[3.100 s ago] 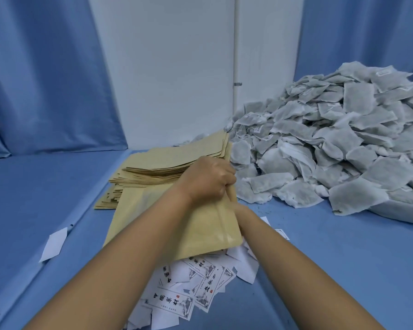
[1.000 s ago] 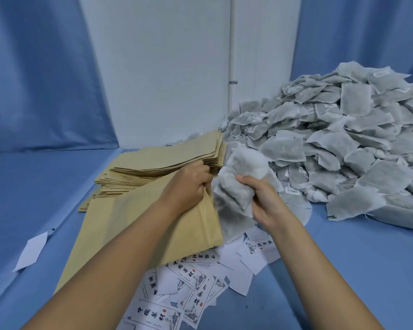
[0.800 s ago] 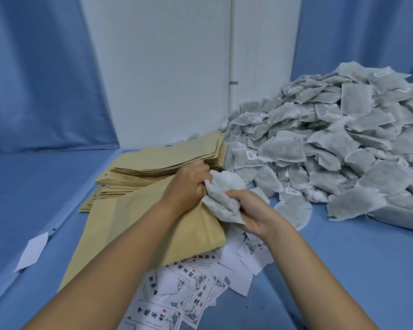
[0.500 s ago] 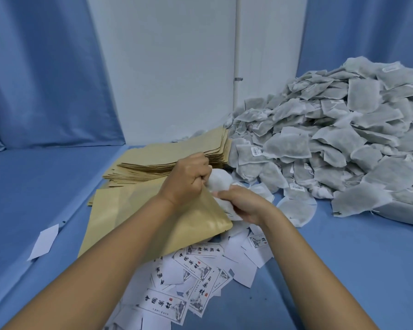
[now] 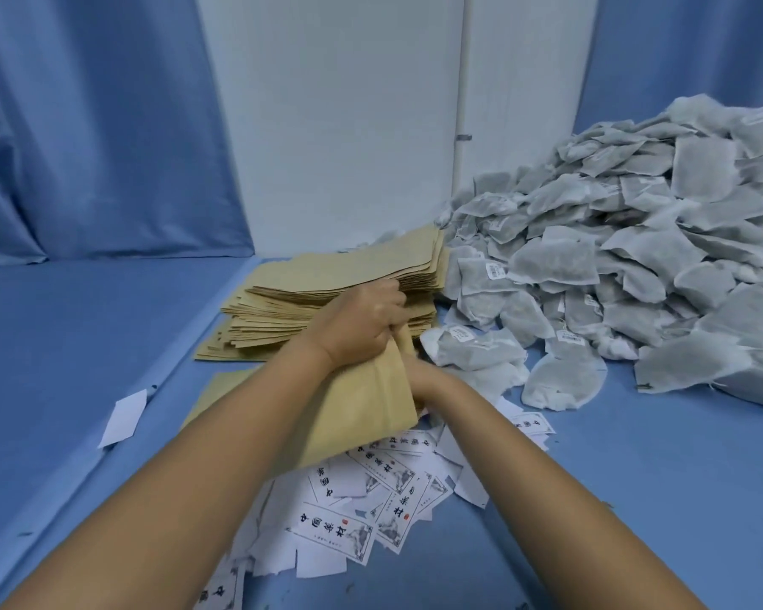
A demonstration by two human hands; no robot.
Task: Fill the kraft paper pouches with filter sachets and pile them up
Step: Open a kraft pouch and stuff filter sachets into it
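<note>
The pouch [image 5: 362, 407], plain brown paper, is held up off the table [image 5: 635, 499] near its middle. Its mouth is turned towards the far edge and its bottom slants down towards the near edge. The left hand [image 5: 362, 330] grips it at the mouth, fingers curled tight round the bunched upper edge. The right hand [image 5: 417, 375] goes in at the mouth from the right side. Only its heel and wrist show and the paper hides the fingers, so I cannot tell whether they are spread or closed on anything.

Just behind the left hand, towards the far edge, sits the stack of empty pouches [image 5: 327, 292], slightly fanned, with its top sheets curling up at the back. A second pouch [image 5: 214, 391] lies flat on the table under the left forearm, mostly covered by it.

The heap of sachets [image 5: 635, 257] fills the far right corner and rises towards the right edge of the view. Its foot touches the right side of the stack. A few loose sachets [image 5: 476, 354] lie at the foot of the heap, just beside the right wrist.

Below the held pouch, towards the near edge, lies a scatter of white labels [image 5: 371, 490] printed with black characters and a small red mark. They overlap one another between the two forearms. One blank white slip [image 5: 123, 416] lies alone towards the left edge, well apart from the rest, on a seam in the blue cover.

Behind the table stand a white wall [image 5: 335, 125] and blue curtains [image 5: 84, 125] on either side of it.
</note>
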